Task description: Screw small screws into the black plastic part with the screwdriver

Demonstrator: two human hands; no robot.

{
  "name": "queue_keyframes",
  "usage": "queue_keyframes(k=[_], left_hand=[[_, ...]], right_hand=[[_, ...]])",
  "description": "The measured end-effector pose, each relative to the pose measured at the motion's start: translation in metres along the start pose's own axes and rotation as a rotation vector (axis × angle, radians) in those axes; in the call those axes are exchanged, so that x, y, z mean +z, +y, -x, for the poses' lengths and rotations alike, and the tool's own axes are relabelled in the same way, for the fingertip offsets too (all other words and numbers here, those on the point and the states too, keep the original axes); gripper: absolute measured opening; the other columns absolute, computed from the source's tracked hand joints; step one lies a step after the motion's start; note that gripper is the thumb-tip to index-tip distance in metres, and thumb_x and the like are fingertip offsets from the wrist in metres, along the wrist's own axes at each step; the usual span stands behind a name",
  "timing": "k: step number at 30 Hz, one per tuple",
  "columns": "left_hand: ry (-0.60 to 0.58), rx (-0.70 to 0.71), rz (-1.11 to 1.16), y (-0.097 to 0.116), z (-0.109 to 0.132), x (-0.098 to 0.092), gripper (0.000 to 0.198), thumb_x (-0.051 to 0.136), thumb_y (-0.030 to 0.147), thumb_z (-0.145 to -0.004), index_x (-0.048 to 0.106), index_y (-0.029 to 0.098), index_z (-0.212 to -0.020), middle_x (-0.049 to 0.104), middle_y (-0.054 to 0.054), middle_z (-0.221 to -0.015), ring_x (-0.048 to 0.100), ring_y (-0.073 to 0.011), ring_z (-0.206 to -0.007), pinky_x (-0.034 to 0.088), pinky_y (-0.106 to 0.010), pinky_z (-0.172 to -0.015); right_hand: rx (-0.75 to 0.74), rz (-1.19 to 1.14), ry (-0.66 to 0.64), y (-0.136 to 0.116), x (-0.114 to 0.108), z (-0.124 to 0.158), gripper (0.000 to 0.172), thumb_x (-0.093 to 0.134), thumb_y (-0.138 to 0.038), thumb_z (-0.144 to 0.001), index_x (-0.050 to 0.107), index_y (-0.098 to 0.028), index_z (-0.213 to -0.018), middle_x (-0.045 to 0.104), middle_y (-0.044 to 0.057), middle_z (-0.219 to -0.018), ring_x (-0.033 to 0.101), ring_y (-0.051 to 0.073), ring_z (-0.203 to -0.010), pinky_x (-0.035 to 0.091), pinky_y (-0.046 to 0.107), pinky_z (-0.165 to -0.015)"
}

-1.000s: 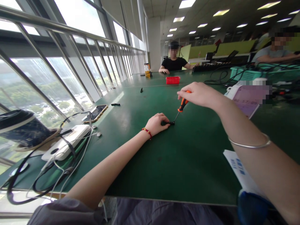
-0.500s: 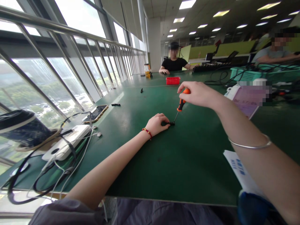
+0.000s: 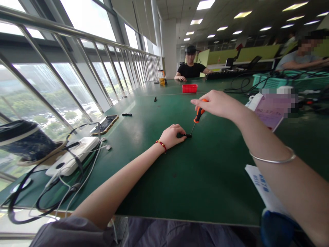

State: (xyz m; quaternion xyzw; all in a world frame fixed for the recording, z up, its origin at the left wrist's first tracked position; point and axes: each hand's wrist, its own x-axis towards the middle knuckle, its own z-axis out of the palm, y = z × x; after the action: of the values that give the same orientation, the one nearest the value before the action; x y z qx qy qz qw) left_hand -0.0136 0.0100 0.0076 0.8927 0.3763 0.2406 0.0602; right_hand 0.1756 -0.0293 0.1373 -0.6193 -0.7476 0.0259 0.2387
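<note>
My left hand point(image 3: 173, 134) rests on the green tabletop point(image 3: 180, 185), its fingers closed on a small, dark, narrow piece point(image 3: 188, 136). Part of that piece is hidden under the fingers, and its kind is too small to make out. Above it, my right hand point(image 3: 214, 103) holds an orange and black screwdriver point(image 3: 198, 115) by the top of its handle. The screwdriver leans with its handle away to the right, and its thin shaft reaches down to the right end of the dark piece.
Farther off lie a black strip point(image 3: 127, 115), a smaller black piece point(image 3: 155, 99) and a red box point(image 3: 189, 89). On the left are a phone point(image 3: 105, 125), a white power strip point(image 3: 73, 156) with cables and a dark cup point(image 3: 25, 140). A person point(image 3: 190, 70) sits opposite; a teal basket point(image 3: 290, 82) stands right.
My right hand has turned about the screwdriver's handle, with the thumb now stretched farther left. The screwdriver's tip and my left hand with the dark piece have stayed in place.
</note>
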Motion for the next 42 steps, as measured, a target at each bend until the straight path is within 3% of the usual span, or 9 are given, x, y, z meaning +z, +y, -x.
queue_keyframes(k=[4, 10, 14, 17, 42], left_hand=[[-0.001, 0.001, 0.008, 0.0, 0.0, 0.0, 0.013, 0.061, 0.03, -0.076, 0.067, 0.019, -0.082, 0.064, -0.003, -0.091, 0.058, -0.0187, -0.088, 0.048, -0.03, -0.078], [-0.002, -0.004, 0.052, -0.002, -0.001, 0.0, 0.012, 0.063, 0.028, -0.075, 0.067, 0.018, -0.08, 0.064, -0.003, -0.09, 0.058, -0.0185, -0.087, 0.047, -0.03, -0.079], [-0.003, -0.018, 0.077, -0.003, -0.002, 0.001, 0.013, 0.064, 0.028, -0.074, 0.067, 0.018, -0.081, 0.064, -0.004, -0.089, 0.058, -0.0184, -0.086, 0.047, -0.03, -0.079], [0.001, -0.016, 0.08, -0.004, -0.002, 0.001, 0.013, 0.064, 0.028, -0.074, 0.067, 0.018, -0.081, 0.064, -0.003, -0.089, 0.058, -0.018, -0.085, 0.047, -0.03, -0.079], [-0.01, -0.009, 0.056, -0.001, -0.001, -0.001, 0.012, 0.063, 0.029, -0.075, 0.067, 0.018, -0.081, 0.063, -0.003, -0.089, 0.058, -0.0184, -0.086, 0.048, -0.03, -0.08]], right_hand=[[-0.038, 0.009, 0.022, -0.002, -0.001, 0.002, 0.023, 0.057, -0.041, -0.074, 0.068, -0.022, -0.082, 0.062, 0.003, -0.07, 0.051, 0.015, -0.059, 0.033, 0.029, -0.055], [-0.01, 0.048, 0.028, -0.001, 0.001, 0.001, 0.037, 0.05, -0.051, -0.077, 0.067, -0.021, -0.065, 0.056, 0.003, -0.056, 0.046, 0.014, -0.051, 0.03, 0.029, -0.052], [-0.047, 0.079, 0.164, -0.001, 0.005, 0.001, 0.022, 0.056, -0.038, -0.072, 0.067, -0.021, -0.064, 0.059, 0.003, -0.06, 0.047, 0.015, -0.056, 0.03, 0.029, -0.052], [-0.077, 0.063, 0.239, -0.005, 0.006, 0.003, 0.022, 0.053, -0.035, -0.072, 0.067, -0.02, -0.064, 0.059, 0.004, -0.061, 0.048, 0.016, -0.059, 0.031, 0.029, -0.052], [-0.106, -0.034, 0.138, -0.005, 0.016, -0.001, 0.02, 0.052, -0.032, -0.071, 0.068, -0.02, -0.067, 0.061, 0.004, -0.066, 0.049, 0.015, -0.06, 0.031, 0.029, -0.054]])
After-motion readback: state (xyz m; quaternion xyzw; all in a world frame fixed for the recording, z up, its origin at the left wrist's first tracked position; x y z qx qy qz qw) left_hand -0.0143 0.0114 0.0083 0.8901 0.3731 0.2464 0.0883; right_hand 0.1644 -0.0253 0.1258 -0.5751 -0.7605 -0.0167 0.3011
